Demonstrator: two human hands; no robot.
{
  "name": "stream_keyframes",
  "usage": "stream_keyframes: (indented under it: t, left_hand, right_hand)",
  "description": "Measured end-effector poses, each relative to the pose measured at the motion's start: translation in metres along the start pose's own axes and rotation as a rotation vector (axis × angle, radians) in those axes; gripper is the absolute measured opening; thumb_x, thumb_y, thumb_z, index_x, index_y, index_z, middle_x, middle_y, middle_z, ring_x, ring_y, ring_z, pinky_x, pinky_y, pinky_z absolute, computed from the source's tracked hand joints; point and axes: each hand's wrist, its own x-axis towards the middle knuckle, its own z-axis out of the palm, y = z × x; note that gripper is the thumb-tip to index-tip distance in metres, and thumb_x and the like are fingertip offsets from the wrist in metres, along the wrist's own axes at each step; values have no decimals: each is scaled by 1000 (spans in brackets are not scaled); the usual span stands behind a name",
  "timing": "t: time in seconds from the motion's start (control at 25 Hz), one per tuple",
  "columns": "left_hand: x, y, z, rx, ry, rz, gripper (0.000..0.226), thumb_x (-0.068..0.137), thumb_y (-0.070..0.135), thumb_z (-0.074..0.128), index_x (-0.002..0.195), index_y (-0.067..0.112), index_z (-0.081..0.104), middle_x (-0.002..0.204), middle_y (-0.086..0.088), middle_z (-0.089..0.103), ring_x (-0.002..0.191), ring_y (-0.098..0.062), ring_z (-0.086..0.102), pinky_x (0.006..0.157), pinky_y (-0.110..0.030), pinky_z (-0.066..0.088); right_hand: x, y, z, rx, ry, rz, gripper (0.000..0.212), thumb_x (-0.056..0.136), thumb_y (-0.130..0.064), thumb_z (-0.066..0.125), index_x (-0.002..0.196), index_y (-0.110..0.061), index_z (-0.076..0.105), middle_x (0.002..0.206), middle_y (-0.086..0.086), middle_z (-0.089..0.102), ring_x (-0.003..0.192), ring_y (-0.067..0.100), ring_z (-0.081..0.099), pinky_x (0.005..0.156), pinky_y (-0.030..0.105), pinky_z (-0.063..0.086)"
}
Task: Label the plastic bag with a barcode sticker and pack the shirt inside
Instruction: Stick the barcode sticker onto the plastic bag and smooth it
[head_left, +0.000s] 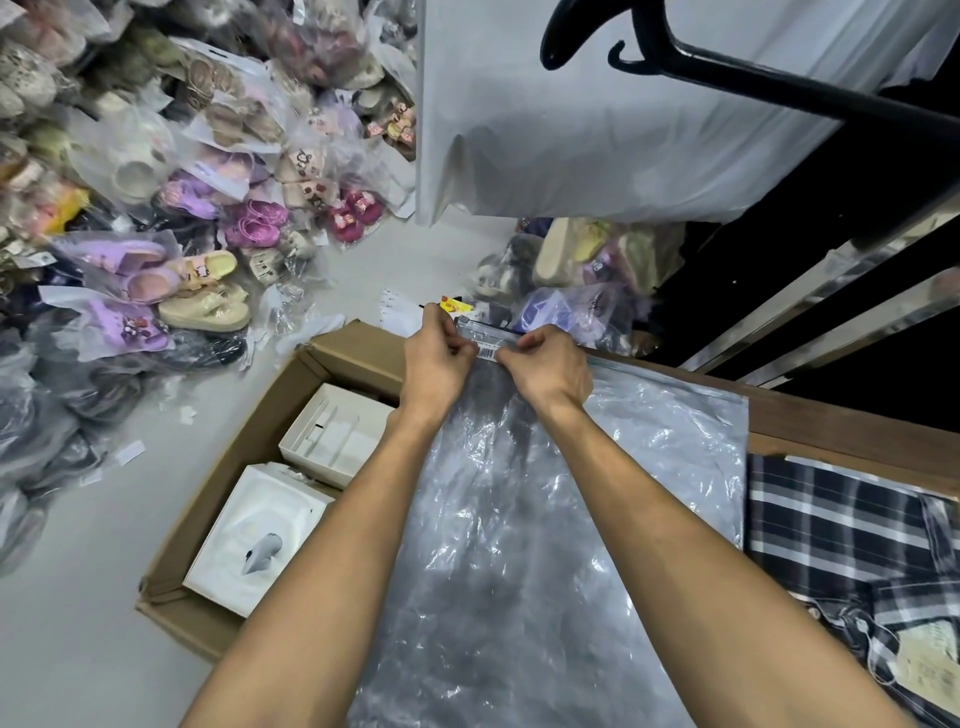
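A clear plastic bag (571, 519) lies flat in front of me, its zip edge at the far end. A white barcode sticker (488, 351) sits on the bag just below that zip edge. My left hand (436, 358) pinches the sticker's left end and my right hand (550, 364) pinches its right end, both pressed against the bag. The dark plaid shirt (852, 551) lies folded to the right of the bag, a paper tag on it at the lower right.
An open cardboard box (244, 447) with white boxes (260, 540) inside stands at my left. Bagged shoes (171, 208) are piled on the floor at the back left and beyond the bag. A black hanger (675, 57) and white fabric hang overhead.
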Motion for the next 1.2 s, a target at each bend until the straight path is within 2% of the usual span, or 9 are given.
stream_keyframes:
  t: [0.2,0.28,0.4,0.48,0.64,0.84,0.96,1.08,1.2]
  left_hand:
    - [-2,-2,4,23,55,-1,27,84,9,70,93,18,47,97,-11,53,87,-22,47,68,-14,36]
    - [3,-4,3,39,40,-4,21,84,10,70,90,22,54,98,-11,59,90,-21,49,71,-8,39]
    - [12,-4,1,137,-16,-15,20,85,16,68,81,34,75,97,0,76,100,-18,64,90,-29,52]
    - [15,1,-1,172,-41,-107,19,86,25,68,87,37,83,102,11,80,104,-12,67,86,-32,54]
    - [16,-1,-8,174,-61,-190,14,84,42,74,95,45,82,105,20,79,103,-10,69,78,-28,50]
    - [19,-17,-13,177,-137,-111,29,66,74,67,95,69,70,125,10,73,123,-15,63,101,-45,53]
    - [20,-14,-20,178,-163,-138,32,70,67,76,101,62,74,140,2,64,140,-18,48,111,-47,43]
    - [21,-9,-24,193,-168,-150,28,75,58,81,103,54,77,128,5,70,133,-20,54,108,-46,46]
    - [20,-2,-23,244,-157,-162,23,73,63,79,92,70,69,120,12,70,127,-23,57,105,-51,46]
  right_hand:
    - [6,4,-1,-29,-2,-33,21,76,-40,76,91,-30,66,98,-4,76,99,22,69,79,30,52]
    - [8,7,-1,-30,8,-72,25,75,-39,78,92,-29,63,102,-1,71,97,22,67,73,29,48]
    - [13,11,-2,-19,-14,-123,31,72,-42,83,84,-31,56,106,2,62,89,21,65,68,26,43]
    - [15,14,-1,19,-52,-114,32,67,-44,84,76,-31,56,100,1,65,79,21,70,67,31,54]
    - [21,18,-6,154,-116,-77,29,71,-24,89,77,-29,61,76,1,72,63,21,75,63,45,64]
    - [25,7,-9,44,-164,-174,23,65,-28,78,76,-27,58,75,2,73,71,24,73,67,47,63]
    - [31,-9,-9,30,-213,-169,23,62,-28,79,75,-26,60,76,1,74,73,22,74,72,45,63]
    - [32,-21,-8,27,-203,-164,29,67,-34,88,65,-24,61,68,2,73,65,19,72,72,42,62]
    - [33,-23,-7,-3,-165,-173,37,68,-38,90,57,-22,59,59,3,71,62,20,72,70,45,62]
